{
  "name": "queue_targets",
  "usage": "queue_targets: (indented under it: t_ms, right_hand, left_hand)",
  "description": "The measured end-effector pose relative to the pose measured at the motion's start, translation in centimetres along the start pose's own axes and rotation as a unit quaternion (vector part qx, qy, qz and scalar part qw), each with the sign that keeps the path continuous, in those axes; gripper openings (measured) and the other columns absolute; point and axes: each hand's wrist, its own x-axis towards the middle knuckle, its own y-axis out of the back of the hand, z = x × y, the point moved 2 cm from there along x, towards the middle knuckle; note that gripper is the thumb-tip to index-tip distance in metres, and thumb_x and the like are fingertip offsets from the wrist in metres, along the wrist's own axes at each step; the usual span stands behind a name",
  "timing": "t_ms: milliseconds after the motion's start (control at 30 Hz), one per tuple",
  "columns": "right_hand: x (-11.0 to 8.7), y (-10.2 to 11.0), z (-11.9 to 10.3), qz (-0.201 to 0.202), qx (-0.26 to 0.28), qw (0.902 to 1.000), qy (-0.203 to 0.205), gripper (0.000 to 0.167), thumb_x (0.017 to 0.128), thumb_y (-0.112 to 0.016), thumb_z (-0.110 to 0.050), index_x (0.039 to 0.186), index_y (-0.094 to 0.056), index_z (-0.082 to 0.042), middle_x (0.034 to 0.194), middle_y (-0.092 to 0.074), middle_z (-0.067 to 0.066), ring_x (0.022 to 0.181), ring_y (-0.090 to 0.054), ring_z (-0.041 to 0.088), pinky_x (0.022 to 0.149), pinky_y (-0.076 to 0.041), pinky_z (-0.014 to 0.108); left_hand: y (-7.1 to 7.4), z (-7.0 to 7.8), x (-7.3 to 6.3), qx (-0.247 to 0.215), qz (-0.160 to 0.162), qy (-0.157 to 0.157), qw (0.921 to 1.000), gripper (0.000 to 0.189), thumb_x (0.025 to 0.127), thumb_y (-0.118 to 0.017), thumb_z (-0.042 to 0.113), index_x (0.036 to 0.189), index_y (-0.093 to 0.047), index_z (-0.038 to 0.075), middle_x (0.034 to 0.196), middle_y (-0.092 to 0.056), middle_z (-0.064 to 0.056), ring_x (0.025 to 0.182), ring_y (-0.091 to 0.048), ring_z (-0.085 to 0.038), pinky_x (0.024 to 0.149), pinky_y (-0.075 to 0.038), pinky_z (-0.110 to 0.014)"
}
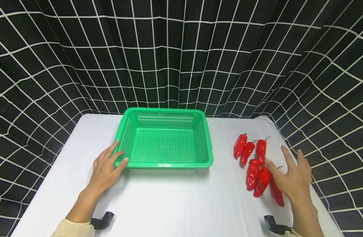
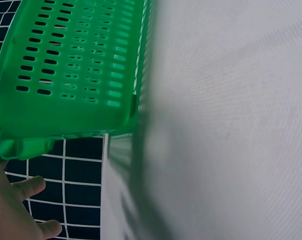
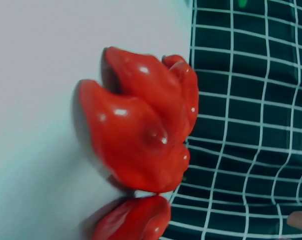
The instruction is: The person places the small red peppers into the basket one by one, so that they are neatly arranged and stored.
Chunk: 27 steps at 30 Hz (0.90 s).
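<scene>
A green plastic basket (image 1: 166,144) with slotted walls stands on the white table, nothing lying inside it. My left hand (image 1: 106,169) is at its front left corner, fingers spread at the rim; the left wrist view shows the hand beside the basket's wall (image 2: 65,112). Whether the fingertips press on the rim I cannot tell. To the right, several shiny red peppers (image 1: 253,174) lie in a loose group, some with thin stems. Above the rightmost pepper (image 1: 277,192) is my right hand (image 1: 295,179), fingers apart and holding nothing, partly hiding that pepper. The right wrist view shows red peppers (image 3: 135,130) close together.
A white cloth (image 1: 181,200) covers the table. Black curtains (image 1: 175,65) with a white grid surround its back and sides, close to the right edge near the peppers. A dark device (image 1: 103,220) is on the left wrist, another (image 1: 275,225) on the right.
</scene>
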Motion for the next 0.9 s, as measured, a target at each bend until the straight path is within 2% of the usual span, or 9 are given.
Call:
queue_targets:
  t_ms: [267, 467, 600, 800, 900]
  right_hand:
    - [-0.5, -0.1, 1.3, 0.002, 0.039, 0.9988, -0.031, 0.085, 0.089, -0.063, -0.042, 0.155, -0.016, -0.016, 0.156, 0.001, 0.026, 0.137, -0.002, 0.055, 0.076, -0.03, 0.079]
    - [-0.8, -0.2, 2.3, -0.006, 0.077, 0.9957, -0.051, 0.085, 0.089, -0.064, -0.041, 0.155, -0.016, -0.018, 0.157, 0.0, 0.024, 0.137, -0.002, 0.054, 0.074, -0.031, 0.079]
    - [-0.9, -0.4, 3.0, -0.007, 0.099, 0.9939, -0.047, 0.087, 0.088, -0.066, -0.04, 0.155, -0.015, -0.018, 0.156, -0.006, 0.025, 0.137, -0.01, 0.053, 0.077, -0.032, 0.078]
    - [-0.7, -1.1, 4.5, -0.014, 0.152, 0.9873, -0.043, 0.089, 0.087, -0.069, -0.038, 0.156, -0.016, -0.02, 0.153, -0.016, 0.028, 0.125, -0.032, 0.056, 0.075, -0.043, 0.068]
    - [-0.5, -1.4, 5.4, -0.025, 0.173, 0.9831, -0.055, 0.089, 0.088, -0.069, -0.04, 0.156, -0.014, -0.022, 0.152, -0.018, 0.028, 0.123, -0.034, 0.057, 0.073, -0.045, 0.066]
  left_hand:
    - [-0.2, 0.1, -0.2, -0.058, 0.006, 0.034, 0.9977, 0.035, 0.095, -0.057, 0.035, 0.114, -0.062, 0.005, 0.156, -0.024, -0.008, 0.134, -0.023, -0.046, 0.095, -0.018, -0.071]
    - [-0.5, 0.1, -0.4, -0.076, 0.013, 0.043, 0.9961, 0.035, 0.095, -0.059, 0.033, 0.116, -0.061, 0.005, 0.157, -0.022, -0.007, 0.136, -0.022, -0.044, 0.096, -0.017, -0.07]
    - [-0.7, 0.2, -0.4, -0.079, 0.013, 0.045, 0.9958, 0.035, 0.095, -0.058, 0.033, 0.116, -0.061, 0.005, 0.157, -0.022, -0.007, 0.136, -0.022, -0.044, 0.096, -0.017, -0.071]
    - [-0.7, 0.2, -0.5, -0.083, 0.014, 0.045, 0.9954, 0.035, 0.095, -0.059, 0.032, 0.116, -0.061, 0.004, 0.157, -0.023, -0.007, 0.135, -0.024, -0.044, 0.096, -0.019, -0.07]
    - [-0.6, 0.3, -0.5, -0.091, 0.016, 0.045, 0.9947, 0.034, 0.095, -0.06, 0.031, 0.116, -0.061, 0.004, 0.157, -0.023, -0.006, 0.134, -0.024, -0.044, 0.095, -0.019, -0.07]
